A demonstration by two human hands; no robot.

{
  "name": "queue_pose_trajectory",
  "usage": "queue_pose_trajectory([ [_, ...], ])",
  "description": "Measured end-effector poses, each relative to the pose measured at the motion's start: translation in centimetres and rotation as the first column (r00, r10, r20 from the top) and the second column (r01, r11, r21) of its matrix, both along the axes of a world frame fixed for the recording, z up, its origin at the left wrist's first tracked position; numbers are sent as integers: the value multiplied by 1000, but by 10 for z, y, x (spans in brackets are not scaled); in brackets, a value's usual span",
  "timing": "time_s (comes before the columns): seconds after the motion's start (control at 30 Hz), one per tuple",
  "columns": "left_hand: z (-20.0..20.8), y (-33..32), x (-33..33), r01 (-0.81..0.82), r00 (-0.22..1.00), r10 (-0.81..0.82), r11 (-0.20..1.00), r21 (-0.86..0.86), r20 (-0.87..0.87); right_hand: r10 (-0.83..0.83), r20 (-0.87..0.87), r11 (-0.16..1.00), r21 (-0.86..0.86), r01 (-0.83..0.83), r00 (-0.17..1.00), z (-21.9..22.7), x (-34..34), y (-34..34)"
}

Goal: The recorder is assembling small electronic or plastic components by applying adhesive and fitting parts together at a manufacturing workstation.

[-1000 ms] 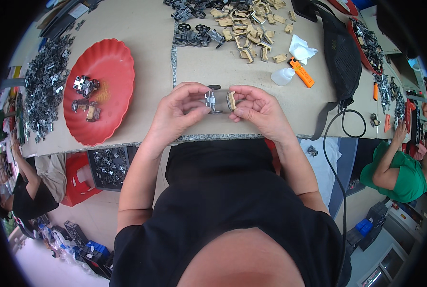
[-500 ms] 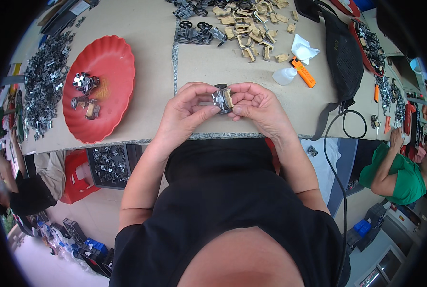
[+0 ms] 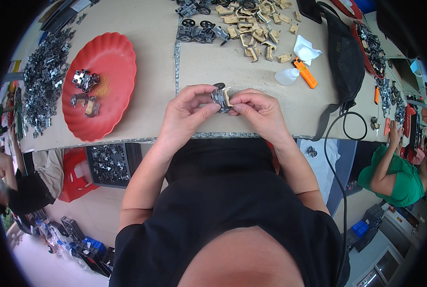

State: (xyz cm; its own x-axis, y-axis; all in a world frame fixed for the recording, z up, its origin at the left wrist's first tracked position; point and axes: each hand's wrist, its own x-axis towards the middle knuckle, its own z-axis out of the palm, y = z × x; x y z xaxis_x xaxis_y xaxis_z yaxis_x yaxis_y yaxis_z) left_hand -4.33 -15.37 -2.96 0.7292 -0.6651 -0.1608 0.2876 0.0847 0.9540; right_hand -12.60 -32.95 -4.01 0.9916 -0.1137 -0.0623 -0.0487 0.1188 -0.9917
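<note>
Above the table's front edge, my left hand (image 3: pixel 187 114) is closed on a small grey toy vehicle chassis (image 3: pixel 218 98) with black wheels, pinched between thumb and fingers. My right hand (image 3: pixel 261 112) pinches a tan bracket-shaped part (image 3: pixel 227 97) at the chassis's right side. The two pieces touch or nearly touch; fingertips hide how they join. Farther back lies a pile of loose tan parts (image 3: pixel 256 34). Beside it, to the left, are several grey wheeled chassis (image 3: pixel 201 33).
A red scalloped dish (image 3: pixel 117 103) at left holds small wheeled assemblies. Beyond it spreads a heap of grey parts (image 3: pixel 43 81). To my right are a white bottle (image 3: pixel 286 76), an orange tool (image 3: pixel 307 76), a white tissue (image 3: pixel 307 50), and a black bag (image 3: pixel 345 60) with a cable.
The tan part has turned and now leans out from the chassis at an angle. My right hand has moved slightly toward me. My left hand keeps hold of the chassis.
</note>
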Motion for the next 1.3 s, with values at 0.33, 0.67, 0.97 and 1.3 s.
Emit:
queue_pose_trajectory([
  [0.33, 0, 0, -4, -9, 995, 9, 1000, 5, 100, 64, 41, 995, -74, -60, 997, 3, 2, -1],
  [0.67, 4, 0, -7, -37, 995, 34, 999, 29, 91, 69, 63, 996, -52, -66, 996, -1, 2, -1],
  [0.97, 10, 0, -5, 23, 998, -23, 1000, 6, -65, 79, -91, 979, 192, -60, 993, 2, 2, -7],
  [1.3, 8, -2, -8, -21, 996, 18, 999, -41, -85, 46, 21, 988, 146, -48, 999, 2, 4, -7],
])
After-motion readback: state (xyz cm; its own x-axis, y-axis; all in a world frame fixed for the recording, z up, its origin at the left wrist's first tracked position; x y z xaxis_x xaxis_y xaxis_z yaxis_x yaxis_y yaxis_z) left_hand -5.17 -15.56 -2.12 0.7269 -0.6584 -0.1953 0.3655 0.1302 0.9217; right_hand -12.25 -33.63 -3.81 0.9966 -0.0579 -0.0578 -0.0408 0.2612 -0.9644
